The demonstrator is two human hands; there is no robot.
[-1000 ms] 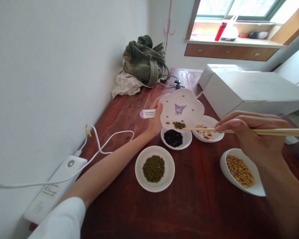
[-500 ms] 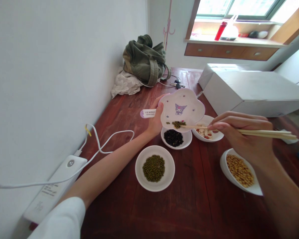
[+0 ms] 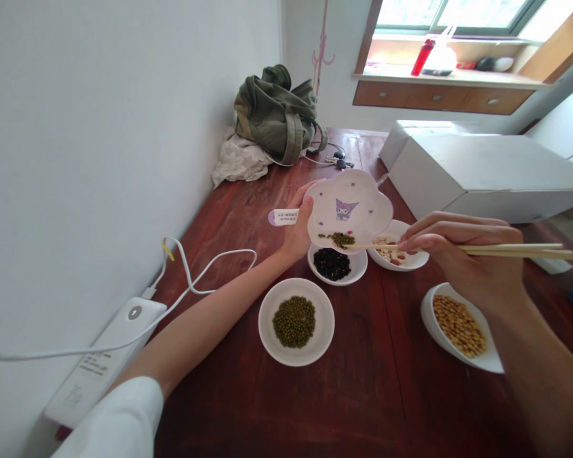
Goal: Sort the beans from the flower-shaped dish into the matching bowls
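Observation:
My left hand (image 3: 302,219) grips the rim of a white flower-shaped bowl (image 3: 363,197) with purple edging and a cartoon print, tilted towards me. Several green beans (image 3: 342,238) have gathered at its lower edge. A pair of wooden chopsticks (image 3: 516,250) is pinched in my right hand (image 3: 468,254), tips among those beans. Below the tilted bowl stands a white bowl of black beans (image 3: 333,263), partly covered by it. Nearer to me is a white bowl (image 3: 297,357) of green mung beans (image 3: 294,321).
A bowl of pale and reddish nuts (image 3: 390,250) is behind my right hand; a bowl of yellow soybeans (image 3: 458,324) stands beside my right forearm. A white box (image 3: 496,165), a green bag (image 3: 277,117), keys (image 3: 340,161) and a white power bank (image 3: 105,362) with cable lie around the table.
The chopstick tips have shifted slightly left and down among the green beans, and their rear ends have spread a little. My left hand and the tilted bowl have barely moved.

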